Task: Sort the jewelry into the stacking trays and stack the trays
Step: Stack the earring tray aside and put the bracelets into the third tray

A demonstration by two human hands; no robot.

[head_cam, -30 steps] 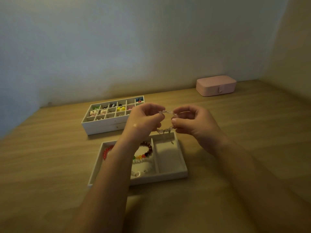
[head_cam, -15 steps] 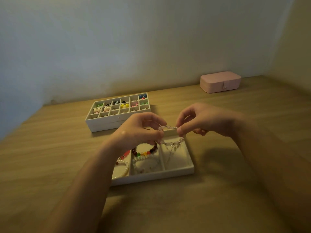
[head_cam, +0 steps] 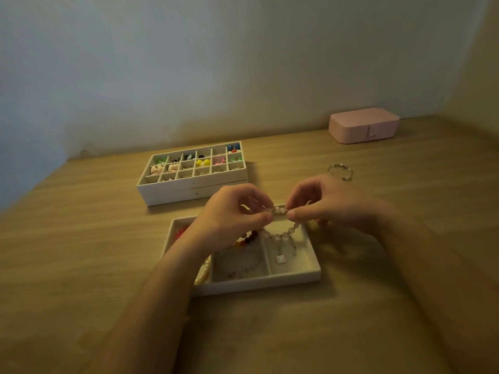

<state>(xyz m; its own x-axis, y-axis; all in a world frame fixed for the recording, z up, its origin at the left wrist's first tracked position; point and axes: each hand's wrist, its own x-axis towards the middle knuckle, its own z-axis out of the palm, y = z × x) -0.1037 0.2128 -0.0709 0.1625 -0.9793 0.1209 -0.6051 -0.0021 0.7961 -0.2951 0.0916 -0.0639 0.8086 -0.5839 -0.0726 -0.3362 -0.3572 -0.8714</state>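
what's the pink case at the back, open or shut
Shut. The pink case has its lid down flush on the base, and its snap tab lies over the front seam.

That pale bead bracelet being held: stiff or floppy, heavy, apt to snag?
Likely floppy: the pale bead bracelet sags in a loop between the left hand and right hand, which pinch it. Probably light: two pinches carry it. Its hanging square charm may snag the tray.
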